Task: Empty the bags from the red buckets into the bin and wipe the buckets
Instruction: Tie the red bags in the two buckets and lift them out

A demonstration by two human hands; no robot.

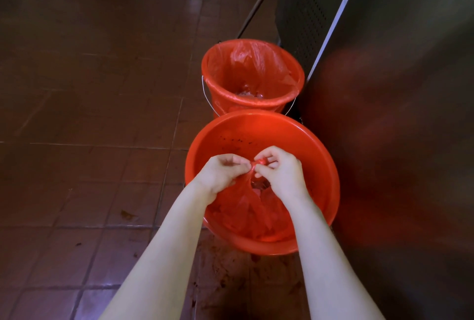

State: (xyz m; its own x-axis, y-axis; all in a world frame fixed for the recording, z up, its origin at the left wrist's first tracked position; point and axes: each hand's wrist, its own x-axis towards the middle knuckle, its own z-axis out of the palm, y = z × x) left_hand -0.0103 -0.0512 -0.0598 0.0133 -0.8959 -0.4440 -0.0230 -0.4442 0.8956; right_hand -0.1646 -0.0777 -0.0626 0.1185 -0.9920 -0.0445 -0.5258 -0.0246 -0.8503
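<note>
The red bag point(252, 213) sits inside the near bucket point(259, 125), its top gathered into a twisted neck above the middle. The left hand point(221, 175) pinches one side of that neck and the right hand point(280, 172) pinches the other, fingers curled round the plastic. Just behind, touching or nearly so, stands the far bucket point(252, 102), with its liner point(252, 63) folded over the rim and scraps at the bottom. Both stand on the brown tiled floor point(89, 114), stained near the front, beside a dark metal cabinet point(397, 89). A stick point(259, 1) leans behind.
</note>
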